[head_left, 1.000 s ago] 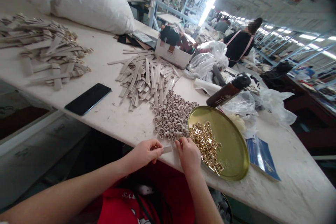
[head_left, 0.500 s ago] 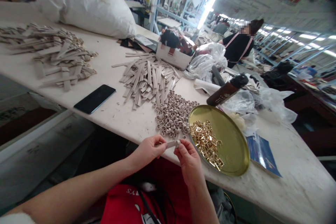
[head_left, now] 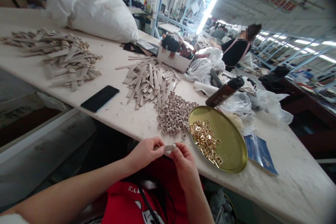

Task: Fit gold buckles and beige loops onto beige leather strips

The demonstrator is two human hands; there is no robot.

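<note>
My left hand (head_left: 151, 150) pinches a short beige strap (head_left: 168, 148) just above the table's front edge. At the strap's other end, my right hand (head_left: 183, 159) has its fingers closed round a small beige loop (head_left: 174, 146); whether the loop is fully around the strap I cannot tell. Just beyond my hands lies a heap of similar small loops (head_left: 174, 113). A pile of loose flat straps (head_left: 149, 80) spreads behind them. To the right, a round gold tray (head_left: 232, 143) holds many gold metal buckles (head_left: 203, 138).
A black phone (head_left: 100, 98) lies on the table, left of the strap pile. Farther left is a heap of strap pieces (head_left: 69, 56), with a big white sack (head_left: 102, 10) behind it. A brown bottle (head_left: 223, 92), plastic bags (head_left: 273, 106) and a blue booklet (head_left: 261, 152) surround the tray.
Both hands have shifted slightly left in the picture, still on the strap and loop. The view has turned a little, moving the table's things with it.
</note>
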